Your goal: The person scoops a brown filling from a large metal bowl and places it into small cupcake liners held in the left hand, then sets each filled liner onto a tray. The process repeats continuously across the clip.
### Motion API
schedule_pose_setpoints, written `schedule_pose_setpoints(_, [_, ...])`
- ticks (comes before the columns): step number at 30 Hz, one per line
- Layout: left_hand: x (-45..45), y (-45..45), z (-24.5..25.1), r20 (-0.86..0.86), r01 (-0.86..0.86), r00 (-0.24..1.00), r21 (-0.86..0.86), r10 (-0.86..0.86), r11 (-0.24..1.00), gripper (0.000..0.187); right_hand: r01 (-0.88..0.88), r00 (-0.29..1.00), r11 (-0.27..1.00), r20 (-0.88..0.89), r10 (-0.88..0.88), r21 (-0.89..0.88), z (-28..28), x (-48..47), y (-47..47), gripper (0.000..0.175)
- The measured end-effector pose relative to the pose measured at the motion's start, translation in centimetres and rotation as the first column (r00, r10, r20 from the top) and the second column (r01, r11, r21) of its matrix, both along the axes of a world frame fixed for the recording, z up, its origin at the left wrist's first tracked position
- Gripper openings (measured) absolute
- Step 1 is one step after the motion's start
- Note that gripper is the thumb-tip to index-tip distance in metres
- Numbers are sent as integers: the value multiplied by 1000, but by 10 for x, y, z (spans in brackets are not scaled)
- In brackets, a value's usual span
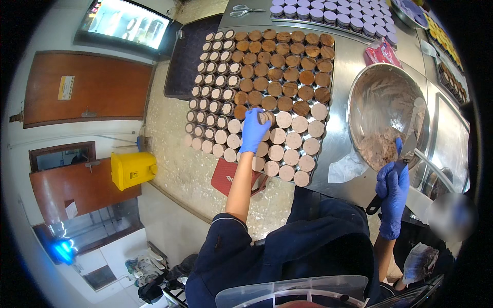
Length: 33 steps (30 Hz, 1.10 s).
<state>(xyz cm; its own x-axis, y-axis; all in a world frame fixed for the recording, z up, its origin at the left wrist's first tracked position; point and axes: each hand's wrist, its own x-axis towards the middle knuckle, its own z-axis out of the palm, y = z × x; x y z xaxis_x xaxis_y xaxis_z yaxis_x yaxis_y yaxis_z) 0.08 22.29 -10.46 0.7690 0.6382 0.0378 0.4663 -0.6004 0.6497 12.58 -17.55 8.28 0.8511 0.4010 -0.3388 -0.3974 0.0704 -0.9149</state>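
My left hand (255, 131), in a blue glove, has its fingers around a small round layered cake (265, 118) at the tray's front part. Under it lies a metal tray (314, 169) filled with rows of small round cakes; some have brown tops (277, 60), others pale pink-beige cream tops (293, 140). My right hand (393, 188), also gloved, grips the black handle of a metal spatula (416, 123), whose blade is smeared with cream. The blade is over a steel bowl (351, 111) holding pinkish-brown cream (379, 148).
Crumpled white paper (346, 168) lies beside the bowl. A pink packet (381, 53), scissors (244, 10) and a tray of purple-topped cakes (331, 17) are farther back. A red stool (223, 177) stands below the table. Another person's gloved hand (420, 263) is at lower right.
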Motion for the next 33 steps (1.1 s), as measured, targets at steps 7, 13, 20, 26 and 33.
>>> schedule_pose_setpoints(7, [21, 24, 26, -51, -31, 997, 357, 53, 934, 37, 58, 998, 998, -32, -59, -29, 1, 1, -11, 46])
schedule_pose_setpoints(13, [19, 71, -14, -363, 119, 927, 513, 89, 850, 14, 73, 997, 997, -28, -72, 21, 4, -1, -17, 41])
schedule_pose_setpoints(20, [15, 40, 52, -216, 69, 974, 589, 74, 805, 17, 28, 996, 996, -78, -35, -90, 17, -1, -11, 53])
schedule_pose_setpoints(26, [-2, -100, 207, 57, -87, 994, -54, 90, 995, 8, -204, 978, 970, -76, 195, -135, 20, -8, 27, 25])
schedule_pose_setpoints(33, [20, -218, 257, 277, 255, 935, -95, -221, 962, 16, -440, 896, 894, -103, 431, -82, -4, -11, 6, 34])
